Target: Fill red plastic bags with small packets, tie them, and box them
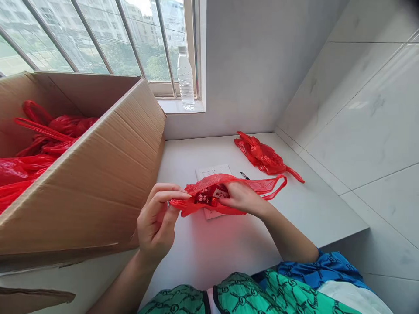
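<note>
Left hand (157, 222) closed, pinching one edge of a red plastic carrier bag (199, 205) above the white counter (310, 209); right hand (242, 198) gripping the far edge, fingers over a red printed packet (212, 195) inside. Several red bags (42, 144) heaped in the cardboard box (81, 174) at left, one more bunched red bag (262, 155) at far right, its contents hidden

The head-worn camera looks forward and down, close over the left hand (156, 226) and right hand (244, 198) (the window (81, 39) lies far left).
</note>
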The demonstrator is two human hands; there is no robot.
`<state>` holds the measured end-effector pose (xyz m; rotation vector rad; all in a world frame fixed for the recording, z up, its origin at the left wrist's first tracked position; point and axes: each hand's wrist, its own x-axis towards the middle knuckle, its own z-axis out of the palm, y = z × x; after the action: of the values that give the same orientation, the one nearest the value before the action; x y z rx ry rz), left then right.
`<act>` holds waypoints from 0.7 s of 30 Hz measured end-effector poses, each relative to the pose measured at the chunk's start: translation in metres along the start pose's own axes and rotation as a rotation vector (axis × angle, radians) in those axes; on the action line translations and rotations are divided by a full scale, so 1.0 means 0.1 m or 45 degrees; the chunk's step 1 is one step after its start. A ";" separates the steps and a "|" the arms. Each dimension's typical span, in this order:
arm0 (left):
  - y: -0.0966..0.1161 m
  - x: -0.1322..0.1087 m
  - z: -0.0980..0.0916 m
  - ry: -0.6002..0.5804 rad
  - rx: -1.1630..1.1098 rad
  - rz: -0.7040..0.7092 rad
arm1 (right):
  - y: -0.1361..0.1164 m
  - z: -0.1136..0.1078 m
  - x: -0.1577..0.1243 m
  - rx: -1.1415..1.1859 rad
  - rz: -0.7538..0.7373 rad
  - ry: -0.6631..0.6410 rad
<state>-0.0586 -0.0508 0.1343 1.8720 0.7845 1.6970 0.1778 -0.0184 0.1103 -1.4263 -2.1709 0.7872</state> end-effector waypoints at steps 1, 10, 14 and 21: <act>0.00 0.01 0.00 0.003 -0.001 0.007 | 0.00 -0.04 -0.04 0.043 0.031 -0.020; -0.03 0.00 0.02 -0.007 0.018 -0.026 | 0.04 0.06 -0.22 1.316 0.106 -0.279; -0.04 0.01 0.01 0.008 0.033 -0.029 | 0.04 0.10 -0.27 1.487 0.092 -0.286; -0.08 -0.01 -0.02 0.023 0.028 -0.045 | 0.00 0.14 -0.35 1.511 0.086 -0.255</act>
<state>-0.0609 -0.0459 0.1287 1.8491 0.8420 1.6928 0.1823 -0.0538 0.0988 -0.7735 -1.2503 1.8525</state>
